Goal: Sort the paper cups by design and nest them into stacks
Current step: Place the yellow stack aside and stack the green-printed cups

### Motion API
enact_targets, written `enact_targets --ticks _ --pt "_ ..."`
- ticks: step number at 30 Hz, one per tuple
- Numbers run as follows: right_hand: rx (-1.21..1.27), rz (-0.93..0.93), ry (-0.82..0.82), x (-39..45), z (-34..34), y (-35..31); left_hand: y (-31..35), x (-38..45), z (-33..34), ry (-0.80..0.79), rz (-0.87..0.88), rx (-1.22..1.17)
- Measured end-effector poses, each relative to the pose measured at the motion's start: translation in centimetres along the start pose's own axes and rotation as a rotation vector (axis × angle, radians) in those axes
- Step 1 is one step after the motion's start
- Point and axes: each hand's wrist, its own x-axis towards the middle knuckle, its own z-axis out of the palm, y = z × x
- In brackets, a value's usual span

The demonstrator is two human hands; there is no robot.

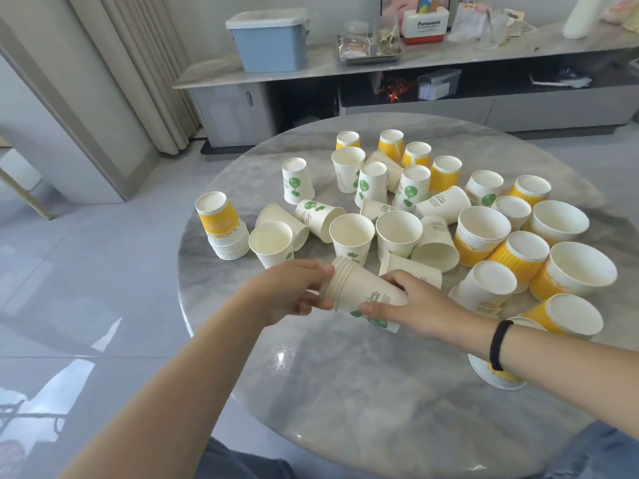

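Right now my left hand [297, 292] grips the rim end and my right hand [401, 302] the base of the green-leaf stack [363, 292], held sideways over the table [345, 392]; squeezing unevenly could crush it or slip cups loose.

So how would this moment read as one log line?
both hands hold green-print stack sideways | yellow stack on table | loose cups remain

A home living room is indicated: a round grey marble table [345, 392], a long low grey media cabinet [397, 98], pleated beige curtains [138, 63] and glossy floor tiles [86, 288] are seen.
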Motion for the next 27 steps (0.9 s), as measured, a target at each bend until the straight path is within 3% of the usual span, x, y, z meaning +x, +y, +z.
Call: enact_targets --ticks 2,5,7,12,14,16,18,20,24,26,27 --pt "0.017 -0.006 0.011 0.1 0.0 -0.2 0.0 0.2 -0.1 0.135 0.071 0.097" --pt "0.047 0.014 0.013 0.3 0.1 -0.2 -0.4 1.3 -1.4 0.687 0.299 0.492" --pt "0.052 0.014 0.005 0.2 0.3 -0.2 -0.7 1.4 -2.2 0.843 0.301 0.768" --pt "0.007 0.008 0.004 0.0 0.4 -0.5 -1.8 2.0 -2.8 0.734 0.129 0.993" --pt "-0.011 0.015 0.015 -0.1 0.4 -0.6 -1.4 1.6 -2.8 0.752 0.198 0.878" --pt "-0.014 0.002 0.035 -0.2 0.2 -0.8 -0.8 0.9 -2.7 0.695 0.281 0.600" --pt "0.006 -0.024 0.046 -0.3 0.1 -1.1 -0.1 0.0 -2.4 0.498 0.248 0.269" --pt "0.045 -0.048 0.053 -0.5 0.0 -1.5 -0.1 -0.2 -1.5 0.270 0.171 0.103" --pt "0.091 -0.035 0.133 -0.6 -0.7 -2.1 0.1 0.9 0.6 0.066 0.121 -0.086" --pt "0.119 -0.016 0.170 -0.7 -1.3 -2.0 0.6 1.4 0.9 0.124 0.163 -0.057" --pt "0.127 -0.009 0.186 -0.8 -1.6 -2.0 0.7 1.9 0.8 0.220 0.234 0.088"
